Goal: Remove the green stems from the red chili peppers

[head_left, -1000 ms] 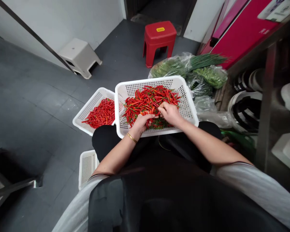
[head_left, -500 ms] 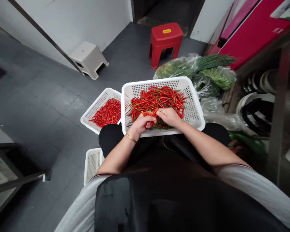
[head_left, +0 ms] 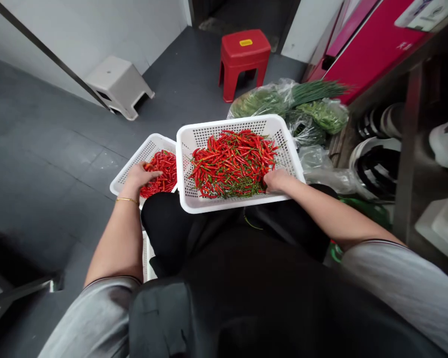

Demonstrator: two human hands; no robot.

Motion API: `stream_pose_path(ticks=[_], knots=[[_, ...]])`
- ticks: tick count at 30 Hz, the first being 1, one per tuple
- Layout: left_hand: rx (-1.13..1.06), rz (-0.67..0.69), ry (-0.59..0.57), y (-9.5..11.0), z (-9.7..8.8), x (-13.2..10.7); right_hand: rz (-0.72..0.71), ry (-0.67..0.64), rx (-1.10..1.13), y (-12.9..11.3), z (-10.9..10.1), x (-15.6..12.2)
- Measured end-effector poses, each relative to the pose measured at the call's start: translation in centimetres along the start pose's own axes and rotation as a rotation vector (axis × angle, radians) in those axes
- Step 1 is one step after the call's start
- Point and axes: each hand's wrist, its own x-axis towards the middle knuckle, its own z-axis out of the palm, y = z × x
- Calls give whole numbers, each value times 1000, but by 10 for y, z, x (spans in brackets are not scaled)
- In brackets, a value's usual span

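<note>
A large white plastic basket rests on my lap, heaped with red chili peppers that have green stems. At the left, lower down, stands a second white basket with red chilies that show few green stems. My left hand, with a gold bracelet at its wrist, is over this second heap. Its thumb is stretched away from the fingers. Inside the lap basket, my right hand is closed at the heap's right edge; its fingertips are hidden, and what they hold cannot be seen.
Part of another white basket shows beside my left leg. Beyond the baskets stand a red stool and a grey-white stool on the dark floor. Bagged green vegetables lie at the far right, near a shelf with bowls.
My left hand has moved from the lap basket to the left basket, and the chilies it held have left its grip. My right hand has shifted right and closer to me.
</note>
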Motion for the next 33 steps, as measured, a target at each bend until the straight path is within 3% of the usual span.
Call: stream_pose_path(ticks=[3, 7, 10, 12, 15, 18, 22, 27, 30, 33], knots=[[242, -65, -7, -10, -9, 9, -14, -96, 55, -3, 12, 14], [141, 180, 76, 28, 11, -16, -82, -102, 257, -9, 13, 21], [42, 364, -125, 63, 55, -39, -198, -6, 419, -21, 1, 16], [99, 396, -246, 78, 93, -50, -284, 70, 485, -25, -12, 11], [277, 234, -139, 85, 144, -54, -297, 277, 479, -17, -27, 7], [319, 110, -56, 81, 171, -50, -192, 388, 504, 2, -20, 10], [191, 133, -73, 79, 183, -46, -103, 264, 775, 11, 13, 22], [37, 260, -89, 97, 201, -69, -110, 351, 810, -4, 31, 33], [112, 435, -161, 105, 205, -88, -103, 399, 754, -6, 26, 31], [295, 725, -314, 104, 200, -101, -84, 460, 644, -1, 19, 25]])
